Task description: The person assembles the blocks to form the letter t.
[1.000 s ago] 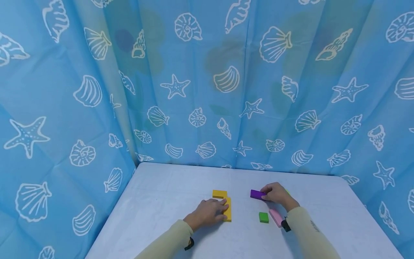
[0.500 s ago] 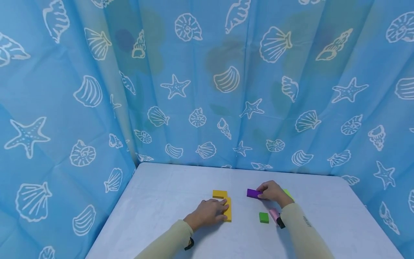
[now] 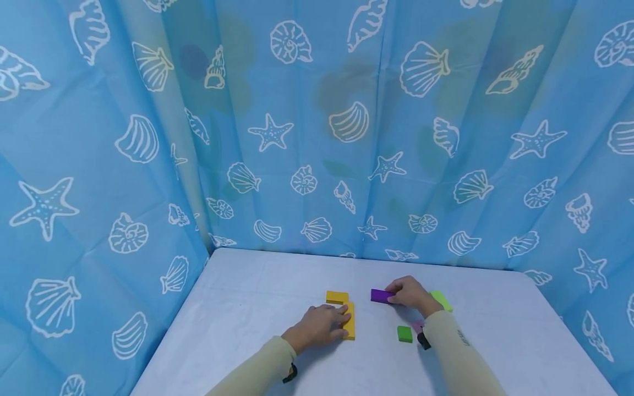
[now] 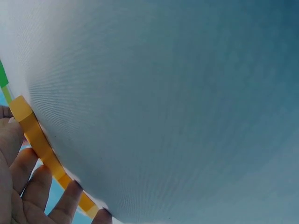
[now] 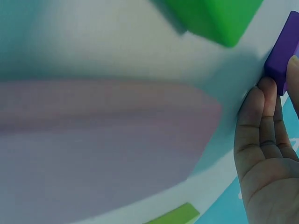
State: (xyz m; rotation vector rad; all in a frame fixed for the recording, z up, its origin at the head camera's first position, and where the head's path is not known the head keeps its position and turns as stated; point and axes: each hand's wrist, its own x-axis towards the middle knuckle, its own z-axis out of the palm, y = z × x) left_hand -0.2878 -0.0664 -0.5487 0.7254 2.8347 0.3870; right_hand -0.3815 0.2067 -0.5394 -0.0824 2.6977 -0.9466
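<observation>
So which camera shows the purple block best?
The head view: the purple block lies within frame, only one end covered by the right hand. The right wrist view shows it larger but cropped; the left wrist view, not at all.

From my remote post I saw, on the table (image 3: 247,313), the left hand (image 3: 318,328) touching a first block (image 3: 350,325), a second block (image 3: 337,297) just behind it. Rightward, the right hand (image 3: 409,292) held a third block (image 3: 379,296); before that hand lay a fourth block (image 3: 404,334), right of which sat a fifth block (image 3: 417,325), a sixth block (image 3: 442,300) beyond the right sleeve (image 3: 455,349).
</observation>
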